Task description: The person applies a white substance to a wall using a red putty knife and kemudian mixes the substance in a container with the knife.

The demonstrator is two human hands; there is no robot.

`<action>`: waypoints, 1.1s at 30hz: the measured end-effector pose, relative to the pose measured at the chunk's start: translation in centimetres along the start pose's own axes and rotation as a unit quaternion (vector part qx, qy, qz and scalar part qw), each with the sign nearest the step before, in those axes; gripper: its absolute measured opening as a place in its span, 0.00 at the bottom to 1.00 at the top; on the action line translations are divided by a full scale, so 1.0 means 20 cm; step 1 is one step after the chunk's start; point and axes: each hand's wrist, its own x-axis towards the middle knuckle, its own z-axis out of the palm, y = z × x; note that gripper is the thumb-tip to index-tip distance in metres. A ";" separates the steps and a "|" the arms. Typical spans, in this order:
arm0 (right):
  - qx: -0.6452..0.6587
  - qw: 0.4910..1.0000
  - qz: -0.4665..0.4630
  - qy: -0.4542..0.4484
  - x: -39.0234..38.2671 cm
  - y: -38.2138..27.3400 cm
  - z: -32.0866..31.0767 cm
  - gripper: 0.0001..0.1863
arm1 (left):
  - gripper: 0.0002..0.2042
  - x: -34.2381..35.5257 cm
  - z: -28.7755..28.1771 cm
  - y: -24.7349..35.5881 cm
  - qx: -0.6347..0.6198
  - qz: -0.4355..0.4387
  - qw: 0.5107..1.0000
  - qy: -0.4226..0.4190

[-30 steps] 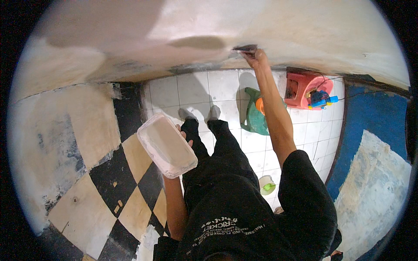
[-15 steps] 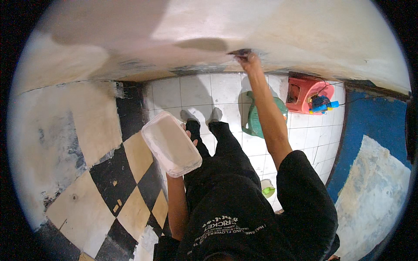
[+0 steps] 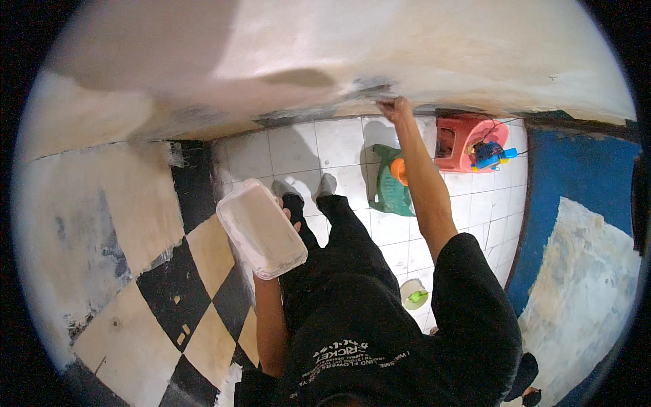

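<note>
My left hand [image 3: 291, 216] is wrapped around the far side of a white rectangular plastic tub [image 3: 227, 216], its fingers showing at the rim. A smooth off-white paste [image 3: 264, 227] coats the inside. At the foot of the pale wall [image 3: 461, 61], my right hand [image 3: 395, 110] is closed on a thin flat scraper [image 3: 381, 104], seen almost edge-on, its tip against or very near the wall. Just above it, a grey smeared patch [image 3: 373, 87] marks the surface. Most of the scraper is hidden by my fingers.
A green plastic stool [image 3: 392, 186] with an orange item [image 3: 399, 171] stands under my right forearm. Beyond it sit a pink stool [image 3: 461, 146] and a blue corded tool [image 3: 489, 157]. A small pale tub [image 3: 413, 293] with something green rests on the white tiles. Diamond-patterned wall at left.
My right hand has moved slightly down and right along the wall, and the scraper has turned more edge-on. The grey patch it covered now shows. The tub stays in my left hand.
</note>
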 end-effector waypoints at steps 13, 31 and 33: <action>-0.026 0.999 -0.040 0.005 -0.57 -0.19 0.17 0.13 | 0.35 -0.01 -0.01 0.01 0.028 0.003 0.999 -0.015; -0.081 0.986 -0.127 -0.065 -1.11 -0.77 0.43 0.11 | 0.29 0.20 0.01 -0.05 0.171 -0.074 0.980 -0.073; -0.068 0.992 -0.088 -0.066 -0.77 -0.65 0.25 0.14 | 0.27 0.22 0.04 -0.07 0.198 -0.080 0.975 -0.063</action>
